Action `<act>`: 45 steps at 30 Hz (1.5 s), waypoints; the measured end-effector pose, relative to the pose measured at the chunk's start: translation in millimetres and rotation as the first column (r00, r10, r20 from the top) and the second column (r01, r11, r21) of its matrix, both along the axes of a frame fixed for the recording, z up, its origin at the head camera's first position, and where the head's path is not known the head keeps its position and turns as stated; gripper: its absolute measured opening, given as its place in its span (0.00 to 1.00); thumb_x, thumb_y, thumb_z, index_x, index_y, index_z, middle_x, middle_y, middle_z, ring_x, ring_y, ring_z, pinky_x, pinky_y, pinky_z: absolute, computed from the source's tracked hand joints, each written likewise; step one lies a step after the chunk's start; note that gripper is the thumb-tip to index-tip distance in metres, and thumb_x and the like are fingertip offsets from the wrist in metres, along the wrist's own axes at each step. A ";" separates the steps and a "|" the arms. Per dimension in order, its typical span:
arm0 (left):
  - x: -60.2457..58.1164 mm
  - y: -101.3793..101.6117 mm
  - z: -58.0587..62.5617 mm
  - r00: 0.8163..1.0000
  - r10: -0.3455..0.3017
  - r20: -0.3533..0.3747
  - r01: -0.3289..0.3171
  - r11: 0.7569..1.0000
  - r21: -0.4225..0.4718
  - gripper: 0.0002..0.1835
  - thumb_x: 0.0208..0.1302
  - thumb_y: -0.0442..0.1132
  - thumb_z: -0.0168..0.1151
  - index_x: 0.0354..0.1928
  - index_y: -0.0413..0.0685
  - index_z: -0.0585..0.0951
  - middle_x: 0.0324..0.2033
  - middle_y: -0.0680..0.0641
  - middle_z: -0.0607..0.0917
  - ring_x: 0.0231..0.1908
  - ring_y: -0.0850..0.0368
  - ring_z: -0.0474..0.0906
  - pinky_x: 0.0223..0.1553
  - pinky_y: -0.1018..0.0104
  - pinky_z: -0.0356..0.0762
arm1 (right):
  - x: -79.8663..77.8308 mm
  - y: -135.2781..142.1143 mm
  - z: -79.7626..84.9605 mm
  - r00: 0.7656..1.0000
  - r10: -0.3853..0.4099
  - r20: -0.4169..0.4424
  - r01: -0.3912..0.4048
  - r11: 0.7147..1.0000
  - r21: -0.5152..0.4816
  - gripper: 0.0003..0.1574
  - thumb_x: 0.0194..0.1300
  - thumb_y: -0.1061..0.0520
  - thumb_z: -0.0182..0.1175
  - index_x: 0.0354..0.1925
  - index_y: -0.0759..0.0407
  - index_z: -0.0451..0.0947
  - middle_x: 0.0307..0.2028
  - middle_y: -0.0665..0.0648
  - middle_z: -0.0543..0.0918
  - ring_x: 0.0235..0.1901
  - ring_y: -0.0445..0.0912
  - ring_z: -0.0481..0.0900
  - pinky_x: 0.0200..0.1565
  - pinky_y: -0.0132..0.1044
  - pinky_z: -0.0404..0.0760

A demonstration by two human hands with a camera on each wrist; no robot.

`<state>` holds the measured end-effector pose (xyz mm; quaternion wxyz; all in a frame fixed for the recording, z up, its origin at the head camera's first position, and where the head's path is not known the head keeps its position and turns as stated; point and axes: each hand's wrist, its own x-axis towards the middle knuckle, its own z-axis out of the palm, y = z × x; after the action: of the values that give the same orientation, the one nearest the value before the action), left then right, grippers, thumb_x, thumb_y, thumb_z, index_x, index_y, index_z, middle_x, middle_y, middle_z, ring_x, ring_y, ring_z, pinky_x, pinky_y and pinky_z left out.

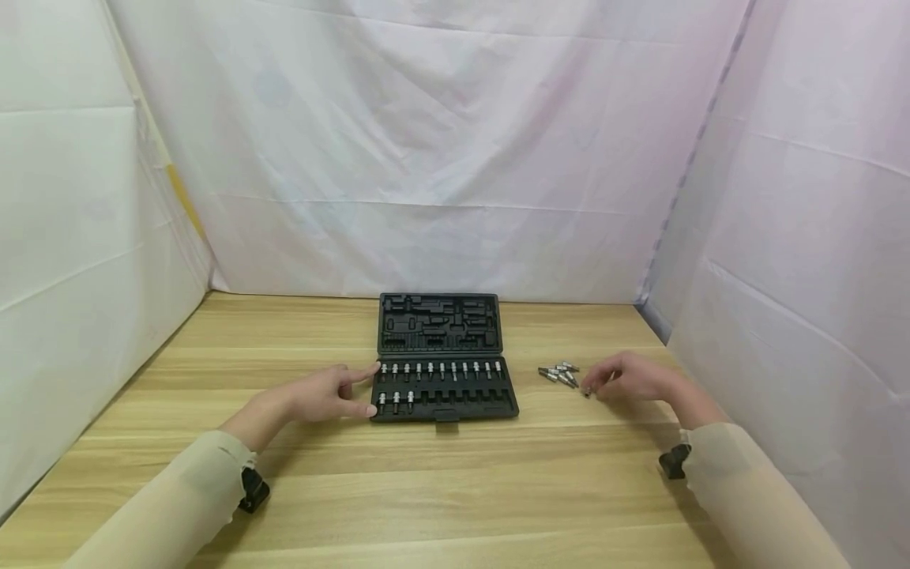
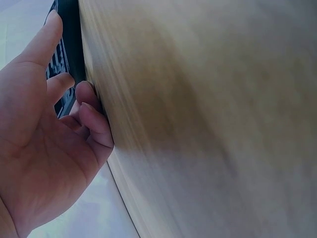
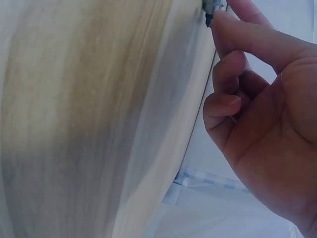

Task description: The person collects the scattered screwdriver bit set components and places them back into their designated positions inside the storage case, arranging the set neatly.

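At 3 o'clock of the case, right hand [image 1: 633,378]: fingertips are pinching one bit [image 3: 210,15] by its metal body, dark tip poking out; the lower fingers are curling toward the palm.
Left hand [image 1: 330,393]: lying at 9 o'clock of the case, grasping nothing; index finger and thumb are touching its left edge, nearly straight, the thumb at the 8 o'clock corner.
Loose bits [image 1: 566,378]: lying in a small heap between case and right hand, at 9 o'clock of that hand; exact count unclear.
Black case [image 1: 483,413]: lying open on the table, its lid [image 1: 441,348] at 12 o'clock. Seated bits are filling the back row; three are sitting at the 9 o'clock end of the front row.
Surroundings: wood-grain table [image 1: 455,490] is carrying everything; white sheeting [image 1: 426,158] is hanging at 9, 12 and 3 o'clock.
Risk, pinched bit: possibly slipping or rolling away, since only fingertips are holding a small round body.
Risk, heap: bits could be scattering if the right knuckles sweep low toward 9 o'clock.
Risk, fit: bits are looking alike, so a mismatched recess seems possible.
Risk, case: could be skidding if the left hand's light bracing fails under a push.
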<state>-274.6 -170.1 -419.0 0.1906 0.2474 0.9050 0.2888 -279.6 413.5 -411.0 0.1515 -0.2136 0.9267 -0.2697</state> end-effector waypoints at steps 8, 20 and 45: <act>-0.9 -1.5 -2.0 1.000 0.002 -0.001 -0.002 1.000 -0.009 0.51 0.71 0.59 0.74 0.88 0.58 0.60 0.42 0.45 0.76 0.38 0.53 0.72 0.41 0.58 0.74 | -0.4 -2.8 -0.5 1.000 -0.003 0.001 0.003 0.999 0.042 0.10 0.67 0.61 0.75 0.46 0.51 0.94 0.43 0.48 0.92 0.43 0.40 0.83 0.48 0.33 0.80; -3.3 -0.6 -1.8 1.000 0.000 -0.002 0.000 1.000 -0.001 0.51 0.71 0.59 0.74 0.88 0.56 0.60 0.41 0.45 0.76 0.38 0.53 0.71 0.40 0.59 0.74 | -2.7 -21.2 3.4 0.994 -0.089 -0.064 0.086 0.995 -0.042 0.11 0.74 0.53 0.73 0.51 0.53 0.91 0.49 0.53 0.92 0.45 0.43 0.83 0.47 0.36 0.81; -3.2 -1.5 -1.9 1.000 0.005 0.009 -0.005 1.000 -0.002 0.50 0.72 0.59 0.74 0.88 0.57 0.60 0.41 0.45 0.76 0.38 0.53 0.71 0.40 0.60 0.73 | -6.3 -158.7 1.7 0.996 -0.011 0.086 0.040 0.940 -0.339 0.21 0.78 0.52 0.69 0.65 0.53 0.85 0.49 0.55 0.87 0.45 0.51 0.84 0.48 0.51 0.84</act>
<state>-277.8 -171.6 -420.9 0.1940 0.2437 0.9051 0.2894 -285.9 254.8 -409.4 0.1468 -0.2132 0.8617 -0.4363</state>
